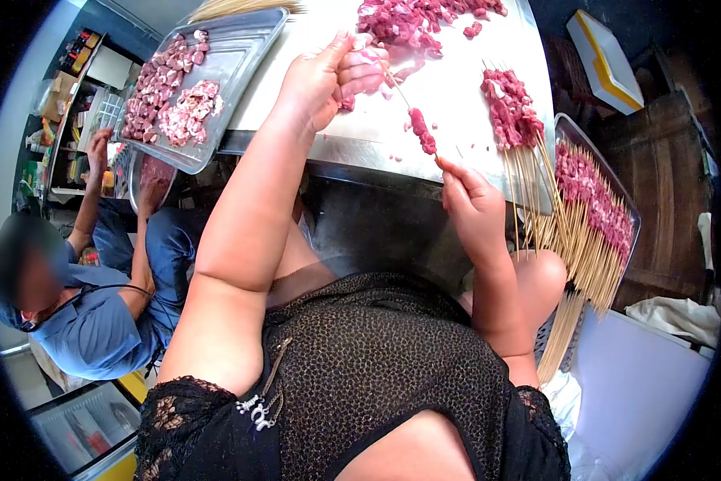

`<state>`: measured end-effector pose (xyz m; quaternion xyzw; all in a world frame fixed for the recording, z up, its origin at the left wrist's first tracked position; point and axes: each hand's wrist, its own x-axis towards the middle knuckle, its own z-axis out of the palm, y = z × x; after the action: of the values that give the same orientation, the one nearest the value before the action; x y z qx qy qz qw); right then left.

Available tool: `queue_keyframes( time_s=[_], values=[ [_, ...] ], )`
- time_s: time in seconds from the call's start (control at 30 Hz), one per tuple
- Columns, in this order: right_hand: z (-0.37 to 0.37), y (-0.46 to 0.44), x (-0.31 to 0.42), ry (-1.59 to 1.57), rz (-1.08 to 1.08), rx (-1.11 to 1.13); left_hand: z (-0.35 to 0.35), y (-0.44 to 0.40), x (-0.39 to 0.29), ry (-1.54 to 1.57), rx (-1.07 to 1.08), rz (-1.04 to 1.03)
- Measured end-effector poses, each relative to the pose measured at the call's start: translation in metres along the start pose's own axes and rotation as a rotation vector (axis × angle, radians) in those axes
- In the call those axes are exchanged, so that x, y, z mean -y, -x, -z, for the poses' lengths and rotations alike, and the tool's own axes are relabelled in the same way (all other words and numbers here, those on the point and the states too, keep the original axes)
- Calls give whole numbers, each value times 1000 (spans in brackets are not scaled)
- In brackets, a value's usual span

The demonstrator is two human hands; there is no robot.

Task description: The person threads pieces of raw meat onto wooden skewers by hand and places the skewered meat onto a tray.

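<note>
My right hand (474, 200) is closed round the lower end of a skewer (409, 104), just below several red meat pieces (422, 133) threaded on it. The skewer slants up to the left, its tip at the fingers of my left hand (340, 76). Those fingers are curled round a pale pink piece of meat (367, 56), mostly hidden by them. Beyond my left hand lies a heap of cut raw meat (401, 24) on the white tabletop (304, 152). Loaded meat skewers (511, 108) lie at the table's right edge, handles toward me.
A metal tray (252, 60) with meat chunks and paler pieces stands at the left. Another tray (633, 220) at the right holds many loaded skewers. Bare sticks (561, 341) stand below it. A co-worker (96, 313) in blue sits at the left, one hand at a bowl of meat.
</note>
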<state>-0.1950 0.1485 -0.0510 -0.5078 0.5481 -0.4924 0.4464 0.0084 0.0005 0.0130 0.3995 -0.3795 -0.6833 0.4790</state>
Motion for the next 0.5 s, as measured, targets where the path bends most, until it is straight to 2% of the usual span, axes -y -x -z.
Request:
queue_keyframes(
  time_s=[0.07,0.13,0.23,0.5],
  values=[
    [1,0,-1,24,13,-10,-2,2,1,23,-20,15],
    [1,0,-1,49,27,-20,-2,3,3,-59,83,-77],
    [0,1,2,21,46,-57,2,1,4,-14,127,-99],
    [2,3,2,119,88,-34,4,4,0,-9,90,-78]
  ],
)
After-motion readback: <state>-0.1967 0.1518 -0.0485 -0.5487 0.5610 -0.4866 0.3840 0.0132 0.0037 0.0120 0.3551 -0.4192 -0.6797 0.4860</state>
